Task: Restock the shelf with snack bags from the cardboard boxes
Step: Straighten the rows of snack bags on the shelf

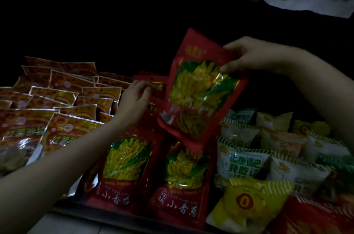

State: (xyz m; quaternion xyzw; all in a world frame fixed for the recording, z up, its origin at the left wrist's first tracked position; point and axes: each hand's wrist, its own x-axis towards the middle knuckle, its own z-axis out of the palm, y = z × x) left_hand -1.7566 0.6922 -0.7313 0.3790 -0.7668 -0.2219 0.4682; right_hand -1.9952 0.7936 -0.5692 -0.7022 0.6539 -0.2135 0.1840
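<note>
head view: right hand (254,55) pinches a red banana-chip bag (199,88) by its top edge, tilted above the shelved row; left hand (134,99) fingers curl on upright bags (155,88) behind

Shelf (122,214): foil packets (63,95) left; banana snack bags (124,168) centre, one raised bag (199,88) above them; puffed packs (249,159) right.
</note>
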